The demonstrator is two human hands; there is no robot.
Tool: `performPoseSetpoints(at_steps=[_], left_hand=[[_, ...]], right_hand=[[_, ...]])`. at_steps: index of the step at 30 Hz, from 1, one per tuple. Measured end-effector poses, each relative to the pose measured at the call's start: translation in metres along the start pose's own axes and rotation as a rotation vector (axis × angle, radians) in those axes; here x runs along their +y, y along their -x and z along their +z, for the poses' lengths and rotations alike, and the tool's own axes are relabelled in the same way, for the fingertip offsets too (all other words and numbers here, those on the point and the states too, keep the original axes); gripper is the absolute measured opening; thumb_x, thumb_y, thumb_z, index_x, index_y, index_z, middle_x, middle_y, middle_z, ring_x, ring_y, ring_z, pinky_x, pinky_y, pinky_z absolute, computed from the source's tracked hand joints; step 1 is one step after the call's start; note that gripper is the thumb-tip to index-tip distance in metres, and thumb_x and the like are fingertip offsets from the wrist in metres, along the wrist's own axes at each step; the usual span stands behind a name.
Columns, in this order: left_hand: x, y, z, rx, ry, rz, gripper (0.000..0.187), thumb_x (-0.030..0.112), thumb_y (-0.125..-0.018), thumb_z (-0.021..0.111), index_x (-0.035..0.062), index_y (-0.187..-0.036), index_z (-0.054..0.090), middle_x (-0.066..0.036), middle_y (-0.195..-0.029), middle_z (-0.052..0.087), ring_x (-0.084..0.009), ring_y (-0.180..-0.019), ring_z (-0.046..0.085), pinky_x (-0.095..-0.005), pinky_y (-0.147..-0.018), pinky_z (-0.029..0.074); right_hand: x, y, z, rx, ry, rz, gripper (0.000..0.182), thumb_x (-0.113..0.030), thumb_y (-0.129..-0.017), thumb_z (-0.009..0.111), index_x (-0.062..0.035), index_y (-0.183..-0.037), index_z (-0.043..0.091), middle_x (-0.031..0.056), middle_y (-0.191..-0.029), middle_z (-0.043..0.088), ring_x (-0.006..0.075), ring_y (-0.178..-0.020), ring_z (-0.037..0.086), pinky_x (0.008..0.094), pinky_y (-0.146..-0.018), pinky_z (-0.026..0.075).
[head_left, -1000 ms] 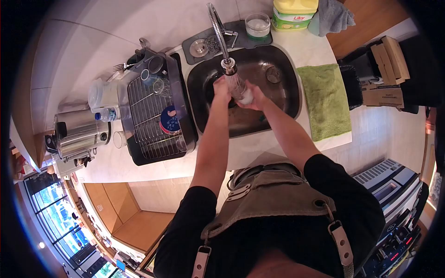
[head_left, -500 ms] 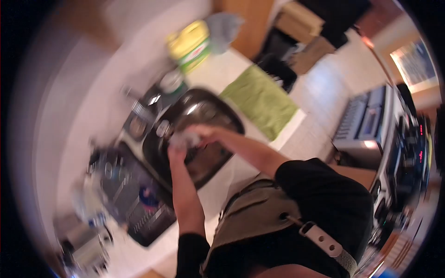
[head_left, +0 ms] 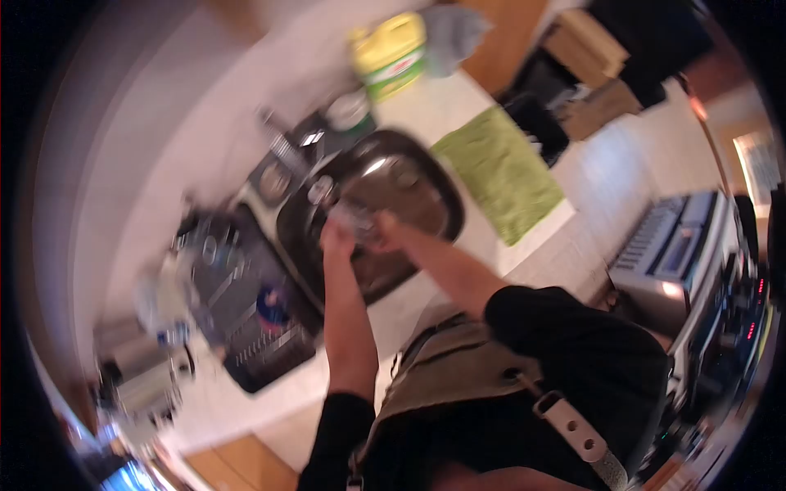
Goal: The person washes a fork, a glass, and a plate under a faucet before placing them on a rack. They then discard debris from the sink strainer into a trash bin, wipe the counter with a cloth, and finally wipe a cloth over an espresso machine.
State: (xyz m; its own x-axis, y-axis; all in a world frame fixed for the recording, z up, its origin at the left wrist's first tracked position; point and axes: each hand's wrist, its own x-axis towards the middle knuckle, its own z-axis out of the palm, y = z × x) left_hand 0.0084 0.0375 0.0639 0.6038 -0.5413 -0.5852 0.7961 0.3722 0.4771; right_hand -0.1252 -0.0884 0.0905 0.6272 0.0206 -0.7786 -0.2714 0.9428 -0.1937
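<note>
My left hand [head_left: 337, 234] and my right hand [head_left: 390, 232] are close together over the dark sink [head_left: 446, 176]. Between them is a clear, whitish object [head_left: 357, 219], blurred, with the fingers of both hands closed about it. Its exact kind does not show. The faucet [head_left: 322, 190] has its round end just beyond my left hand, close to the object. Whether water runs from it cannot be made out.
Left of the sink lies a black drying rack [head_left: 237, 286] with several items. Behind the sink stand a yellow jug [head_left: 391, 56] and a white-topped green container [head_left: 350, 113]. A green cloth [head_left: 501, 176] covers the counter to the right.
The whole view has swung, so the sink and counter sit further right and higher. Both hands stay together over the sink, still around the clear object.
</note>
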Motion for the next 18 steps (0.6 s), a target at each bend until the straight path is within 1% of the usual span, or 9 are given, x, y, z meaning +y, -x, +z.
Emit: performPoseSetpoints(at_steps=[2,4,7,10,12,13,15,16,18], left_hand=[[0.022,0.037,0.034,-0.155,0.045,-0.098,0.034,0.007,-0.093,0.058,-0.0009,-0.126,0.059,-0.007,-0.108,0.069,-0.0205,-0.095,0.065,-0.0368,-0.09,0.054],[0.013,-0.004,0.007,-0.027,-0.073,0.127,0.04,-0.003,-0.09,0.053,0.007,-0.129,0.058,-0.01,-0.119,0.065,-0.0261,-0.107,0.063,-0.0427,-0.092,0.053],[0.021,0.042,0.089,0.25,-0.061,0.173,0.025,0.008,-0.099,0.051,0.0055,-0.122,0.061,-0.011,-0.111,0.067,-0.0279,-0.101,0.066,-0.0434,-0.088,0.055],[0.028,0.043,0.102,0.26,-0.237,0.116,0.023,0.012,-0.102,0.049,0.0046,-0.119,0.063,-0.012,-0.11,0.068,-0.0273,-0.097,0.067,-0.0417,-0.087,0.056],[0.004,0.024,0.088,0.342,-0.226,0.28,0.025,0.013,-0.102,0.047,0.0037,-0.118,0.064,-0.012,-0.111,0.069,-0.0271,-0.096,0.068,-0.0414,-0.086,0.056],[0.007,0.022,0.088,0.234,-0.244,0.191,0.025,0.013,-0.102,0.047,0.0031,-0.118,0.064,-0.012,-0.11,0.069,-0.027,-0.095,0.068,-0.0412,-0.086,0.056],[0.016,0.029,0.09,0.019,-0.29,0.002,0.026,0.012,-0.102,0.048,0.0019,-0.119,0.064,-0.012,-0.108,0.07,-0.0268,-0.093,0.069,-0.0408,-0.085,0.057],[0.021,0.04,0.093,0.103,-0.316,-0.001,0.024,0.011,-0.1,0.051,0.0015,-0.117,0.065,-0.011,-0.103,0.071,-0.0255,-0.09,0.07,-0.0385,-0.082,0.057],[0.002,0.055,0.107,0.202,-0.19,0.188,0.023,0.012,-0.099,0.052,0.0013,-0.114,0.065,-0.01,-0.102,0.071,-0.024,-0.089,0.069,-0.0371,-0.08,0.057]], right_hand=[[-0.022,0.01,-0.016,-0.284,0.415,0.218,0.054,-0.044,-0.094,0.044,-0.0024,-0.127,0.054,0.0166,-0.118,0.06,0.0364,-0.101,0.062,0.0552,-0.079,0.054],[-0.037,0.045,0.019,-0.272,0.252,0.114,0.055,-0.047,-0.097,0.042,-0.0071,-0.133,0.051,0.0164,-0.125,0.058,0.0374,-0.107,0.06,0.0537,-0.084,0.055],[-0.023,0.024,0.035,-0.357,-0.37,-0.074,0.053,-0.051,-0.099,0.041,-0.0126,-0.134,0.051,0.0148,-0.125,0.059,0.0372,-0.111,0.059,0.0528,-0.084,0.055],[-0.043,0.033,0.014,-0.255,0.379,0.195,0.051,-0.052,-0.1,0.038,-0.0161,-0.133,0.053,0.0124,-0.125,0.06,0.0331,-0.116,0.056,0.0543,-0.088,0.052],[-0.028,0.035,0.022,-0.155,0.058,-0.026,0.052,-0.052,-0.101,0.036,-0.013,-0.131,0.053,0.0121,-0.121,0.061,0.034,-0.108,0.06,0.0502,-0.085,0.053],[-0.026,0.035,0.025,-0.106,-0.102,-0.142,0.052,-0.052,-0.102,0.035,-0.0115,-0.13,0.053,0.012,-0.12,0.061,0.0345,-0.105,0.062,0.0481,-0.083,0.054],[-0.037,0.042,0.005,-0.301,0.226,0.091,0.052,-0.052,-0.101,0.038,-0.0114,-0.129,0.053,0.0123,-0.121,0.06,0.0343,-0.107,0.06,0.0474,-0.084,0.053],[-0.044,0.045,0.001,-0.4,0.395,0.206,0.051,-0.052,-0.101,0.04,-0.0113,-0.129,0.053,0.0125,-0.121,0.06,0.0343,-0.109,0.06,0.0471,-0.084,0.053],[-0.033,0.037,0.01,-0.241,0.059,-0.012,0.051,-0.051,-0.101,0.041,-0.0105,-0.129,0.053,0.0135,-0.118,0.061,0.0353,-0.103,0.062,0.0451,-0.078,0.055]])
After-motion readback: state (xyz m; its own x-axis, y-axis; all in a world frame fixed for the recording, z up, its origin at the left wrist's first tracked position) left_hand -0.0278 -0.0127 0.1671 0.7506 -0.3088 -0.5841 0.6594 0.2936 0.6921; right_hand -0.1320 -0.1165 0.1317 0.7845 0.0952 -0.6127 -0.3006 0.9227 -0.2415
